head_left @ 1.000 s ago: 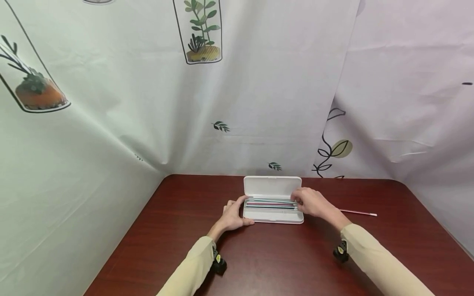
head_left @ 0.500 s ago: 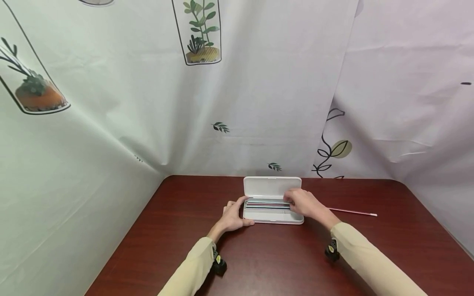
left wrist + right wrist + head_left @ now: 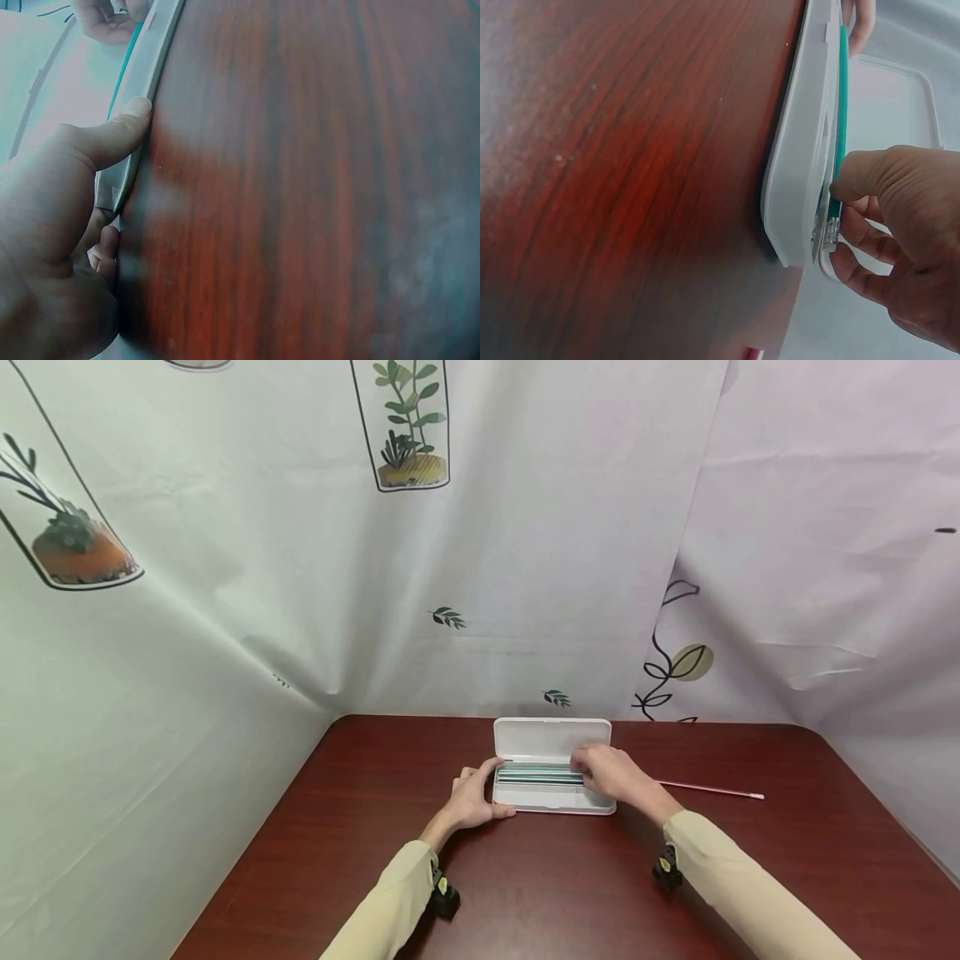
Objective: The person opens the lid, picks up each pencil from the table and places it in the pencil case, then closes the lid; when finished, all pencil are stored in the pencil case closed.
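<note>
My left hand [image 3: 471,799] gripped the open white pencil case [image 3: 551,742] at nine o'clock; my right hand [image 3: 609,774] pinched pencils [image 3: 534,774] inside.

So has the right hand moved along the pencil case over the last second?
Yes. The right hand has slid leftward along the open pencil case, away from its right end.

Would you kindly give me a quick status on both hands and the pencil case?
Left hand grips the open white pencil case at its left end. Right hand curled on the pencils inside. One pink pencil lies loose on the table, right of case.
</note>
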Action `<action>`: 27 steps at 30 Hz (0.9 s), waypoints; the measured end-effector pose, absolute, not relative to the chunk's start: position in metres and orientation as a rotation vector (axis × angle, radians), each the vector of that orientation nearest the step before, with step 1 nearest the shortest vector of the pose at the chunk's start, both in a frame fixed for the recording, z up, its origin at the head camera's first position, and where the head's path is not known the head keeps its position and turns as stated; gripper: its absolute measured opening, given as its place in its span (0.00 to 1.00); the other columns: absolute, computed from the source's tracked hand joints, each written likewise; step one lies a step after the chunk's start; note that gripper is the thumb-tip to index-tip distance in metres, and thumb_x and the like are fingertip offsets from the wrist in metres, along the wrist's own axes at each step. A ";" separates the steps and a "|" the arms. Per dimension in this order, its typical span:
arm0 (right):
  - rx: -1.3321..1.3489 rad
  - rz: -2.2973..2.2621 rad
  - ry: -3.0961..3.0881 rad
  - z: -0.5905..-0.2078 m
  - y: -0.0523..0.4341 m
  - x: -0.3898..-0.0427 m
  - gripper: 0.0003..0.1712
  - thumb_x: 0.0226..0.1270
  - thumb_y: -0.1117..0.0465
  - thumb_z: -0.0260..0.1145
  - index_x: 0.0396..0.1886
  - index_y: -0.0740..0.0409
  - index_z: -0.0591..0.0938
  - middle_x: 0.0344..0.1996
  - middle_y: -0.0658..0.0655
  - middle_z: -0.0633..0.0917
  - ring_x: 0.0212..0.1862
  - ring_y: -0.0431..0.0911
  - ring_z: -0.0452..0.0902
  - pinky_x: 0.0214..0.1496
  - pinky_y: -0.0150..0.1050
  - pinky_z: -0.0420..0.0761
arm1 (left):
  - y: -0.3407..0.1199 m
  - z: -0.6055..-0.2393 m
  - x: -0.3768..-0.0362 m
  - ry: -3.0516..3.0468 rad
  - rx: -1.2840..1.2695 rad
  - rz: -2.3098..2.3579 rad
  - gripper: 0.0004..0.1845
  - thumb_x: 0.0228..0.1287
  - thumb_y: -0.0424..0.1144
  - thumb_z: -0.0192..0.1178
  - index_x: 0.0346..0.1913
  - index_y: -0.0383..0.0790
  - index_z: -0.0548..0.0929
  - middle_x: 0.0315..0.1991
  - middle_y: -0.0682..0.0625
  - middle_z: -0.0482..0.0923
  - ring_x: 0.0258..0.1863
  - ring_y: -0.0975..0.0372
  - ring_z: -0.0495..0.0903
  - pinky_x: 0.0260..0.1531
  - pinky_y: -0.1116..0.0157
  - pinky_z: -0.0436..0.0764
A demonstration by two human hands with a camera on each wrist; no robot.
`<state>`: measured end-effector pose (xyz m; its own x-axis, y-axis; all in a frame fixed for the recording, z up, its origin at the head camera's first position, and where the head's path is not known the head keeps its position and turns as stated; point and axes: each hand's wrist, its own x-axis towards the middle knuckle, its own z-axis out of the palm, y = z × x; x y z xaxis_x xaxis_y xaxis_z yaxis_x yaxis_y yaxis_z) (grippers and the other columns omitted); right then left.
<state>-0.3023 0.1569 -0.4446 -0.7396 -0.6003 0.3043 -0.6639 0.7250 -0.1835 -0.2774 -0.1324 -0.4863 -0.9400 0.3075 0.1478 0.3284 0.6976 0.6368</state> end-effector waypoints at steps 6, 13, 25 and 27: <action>1.011 0.415 -2.674 -0.447 0.160 -0.302 0.12 0.49 0.75 0.67 0.29 0.54 0.83 0.30 0.48 0.79 0.31 0.44 0.76 0.32 0.43 0.78 | -0.132 -0.487 -0.276 -2.866 -0.542 -1.094 0.47 0.46 0.48 0.80 0.71 0.46 0.69 0.52 0.41 0.76 0.52 0.49 0.67 0.46 0.52 0.65; 0.931 0.477 -2.641 -0.443 0.179 -0.298 0.11 0.52 0.74 0.67 0.30 0.54 0.82 0.29 0.47 0.77 0.32 0.43 0.72 0.31 0.42 0.75 | -0.133 -0.486 -0.276 -2.857 -0.540 -1.089 0.47 0.45 0.47 0.80 0.70 0.45 0.69 0.51 0.41 0.76 0.53 0.48 0.67 0.47 0.52 0.65; 0.777 0.530 -2.660 -0.439 0.274 -0.286 0.11 0.50 0.73 0.71 0.34 0.58 0.84 0.31 0.51 0.81 0.31 0.45 0.76 0.34 0.48 0.77 | -0.132 -0.485 -0.277 -2.849 -0.554 -1.093 0.47 0.45 0.47 0.80 0.70 0.46 0.70 0.51 0.42 0.76 0.53 0.49 0.68 0.46 0.53 0.64; 0.744 0.537 -2.685 -0.439 0.292 -0.283 0.11 0.49 0.73 0.71 0.33 0.58 0.84 0.31 0.51 0.81 0.30 0.45 0.75 0.33 0.48 0.76 | -0.132 -0.485 -0.277 -2.850 -0.547 -1.093 0.47 0.45 0.48 0.80 0.70 0.46 0.70 0.51 0.42 0.76 0.53 0.49 0.67 0.46 0.53 0.64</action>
